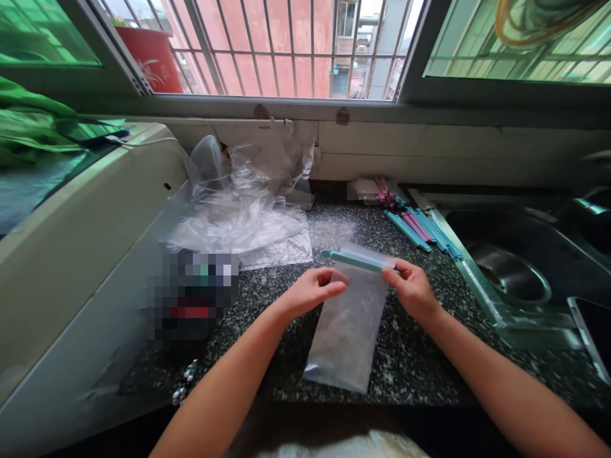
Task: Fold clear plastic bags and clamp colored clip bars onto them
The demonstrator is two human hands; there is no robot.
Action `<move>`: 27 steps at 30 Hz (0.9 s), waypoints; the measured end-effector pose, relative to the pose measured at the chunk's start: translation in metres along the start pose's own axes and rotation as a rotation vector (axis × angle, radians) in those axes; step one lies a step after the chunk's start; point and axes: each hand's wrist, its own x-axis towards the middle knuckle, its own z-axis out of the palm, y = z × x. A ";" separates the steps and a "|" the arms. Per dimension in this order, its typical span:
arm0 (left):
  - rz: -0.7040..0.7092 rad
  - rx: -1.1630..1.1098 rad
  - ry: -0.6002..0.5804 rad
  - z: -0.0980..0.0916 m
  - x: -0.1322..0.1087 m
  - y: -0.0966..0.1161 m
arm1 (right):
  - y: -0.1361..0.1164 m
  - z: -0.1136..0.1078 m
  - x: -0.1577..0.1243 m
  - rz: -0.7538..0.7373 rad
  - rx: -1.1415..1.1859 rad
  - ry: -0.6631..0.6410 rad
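A clear plastic bag [351, 324] hangs tilted over the counter, with a blue-green bag-sealing clip [360, 259] lying across its upper end. My right hand [413, 286] pinches the clip's right end and the bag's corner between thumb and fingers. At the bag's left edge, just under the clip, my left hand [317, 289] is closed loosely, thumb in front and fingertips showing faintly through the plastic. Several more sealing clips, blue ones [408, 231] and pink ones [416, 227], lie in a pile on the counter beyond my right hand.
Crumpled clear plastic bags [252, 210] are heaped at the back left of the speckled counter [405, 356]. A blurred-out item [193, 296] sits left of my left arm. On the right is a metal sink [506, 324] with a steel bowl [513, 273]; a phone-like device [592, 337] lies near it.
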 end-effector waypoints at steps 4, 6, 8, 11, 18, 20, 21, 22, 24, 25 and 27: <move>0.053 -0.066 0.237 0.003 0.003 -0.001 | -0.007 0.015 -0.010 0.013 -0.073 -0.111; 0.049 -0.057 0.282 0.004 0.004 -0.003 | -0.007 0.018 -0.011 0.019 -0.093 -0.109; 0.050 -0.066 0.309 0.003 0.004 -0.004 | -0.006 0.019 -0.012 0.029 -0.071 -0.103; 0.096 -0.135 0.417 -0.001 0.005 -0.008 | -0.006 0.019 -0.011 0.035 -0.019 -0.154; 0.155 -0.390 0.711 -0.011 0.013 -0.011 | -0.014 0.030 -0.018 0.014 -0.234 -0.364; 0.140 -0.422 0.738 -0.009 0.014 -0.008 | -0.016 0.033 -0.020 -0.007 -0.247 -0.345; 0.128 -0.440 0.744 -0.009 0.014 -0.007 | -0.017 0.033 -0.021 -0.005 -0.244 -0.344; 0.119 -0.461 0.748 -0.008 0.014 -0.005 | -0.017 0.033 -0.021 0.004 -0.239 -0.348; 0.122 -0.524 0.775 -0.010 0.015 -0.003 | -0.017 0.032 -0.021 0.031 -0.239 -0.382; 0.134 -0.565 0.801 -0.013 0.016 -0.002 | -0.016 0.030 -0.020 0.045 -0.253 -0.414; 0.176 -0.642 0.873 -0.019 0.017 0.000 | -0.015 0.026 -0.020 0.076 -0.304 -0.505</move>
